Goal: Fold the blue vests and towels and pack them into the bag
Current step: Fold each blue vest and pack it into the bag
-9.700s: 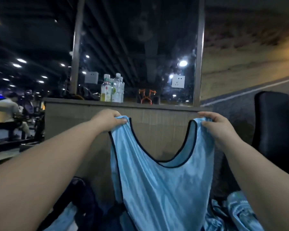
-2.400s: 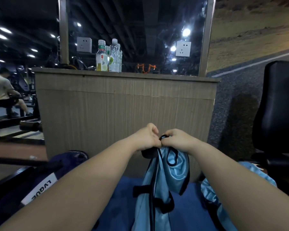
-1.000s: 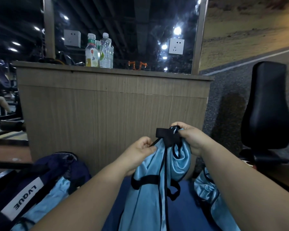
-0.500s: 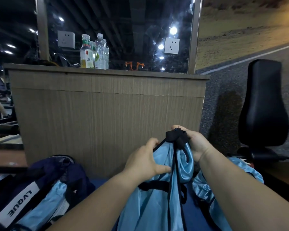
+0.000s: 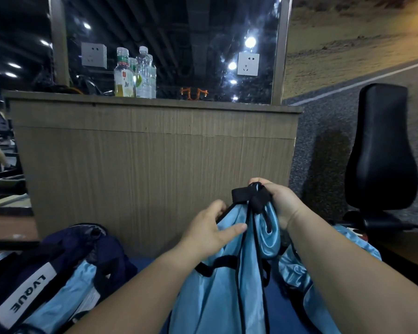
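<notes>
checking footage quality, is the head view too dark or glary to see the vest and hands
Head view: dim, but the shiny light-blue vest, left hand and right hand read clearly; light spots glare on the dark glass panel; wide-angle lens bows the edges.

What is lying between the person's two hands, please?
In the head view, the gathered, black-trimmed top of the blue vest lies between the left hand and the right hand; both hold it.

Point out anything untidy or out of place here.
One blue vest lies crumpled, unfolded, right of the held vest. Light-blue fabric sits bunched in the open bag at left. Nothing spilled or damaged shows.
</notes>
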A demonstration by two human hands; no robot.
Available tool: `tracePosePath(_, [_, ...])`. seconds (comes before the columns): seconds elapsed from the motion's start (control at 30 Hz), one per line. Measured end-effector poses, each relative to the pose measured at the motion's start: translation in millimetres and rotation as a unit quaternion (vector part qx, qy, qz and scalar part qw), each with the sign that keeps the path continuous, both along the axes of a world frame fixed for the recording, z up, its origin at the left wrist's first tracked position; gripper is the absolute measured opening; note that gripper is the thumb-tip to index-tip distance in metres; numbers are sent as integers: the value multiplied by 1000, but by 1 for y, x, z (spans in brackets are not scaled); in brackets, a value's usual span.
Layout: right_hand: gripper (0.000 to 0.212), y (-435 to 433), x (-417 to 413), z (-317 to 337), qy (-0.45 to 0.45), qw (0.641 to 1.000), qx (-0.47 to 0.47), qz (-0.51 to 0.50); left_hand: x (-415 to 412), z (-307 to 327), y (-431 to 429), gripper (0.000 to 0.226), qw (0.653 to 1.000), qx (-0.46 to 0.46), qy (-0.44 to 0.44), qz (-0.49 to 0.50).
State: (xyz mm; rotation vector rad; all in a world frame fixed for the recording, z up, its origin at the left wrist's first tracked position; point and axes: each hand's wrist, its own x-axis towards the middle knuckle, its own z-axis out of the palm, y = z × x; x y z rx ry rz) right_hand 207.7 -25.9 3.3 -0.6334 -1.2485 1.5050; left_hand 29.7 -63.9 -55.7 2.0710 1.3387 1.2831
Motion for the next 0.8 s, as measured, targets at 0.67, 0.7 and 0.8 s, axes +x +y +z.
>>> tracePosePath(0.67, [15,-7,-4,22,-150,984,80,-61,-9,2,-3,47,998,63,2,12])
tracePosePath(0.7, [14,-7,-5,22,-163,980,91,-66,-9,1,-3,51,998,58,-6,6])
tracePosePath(0.8, [11,-5,-8,21,-205,968,123,-80,-10,0,-2,45,998,19,-65,10])
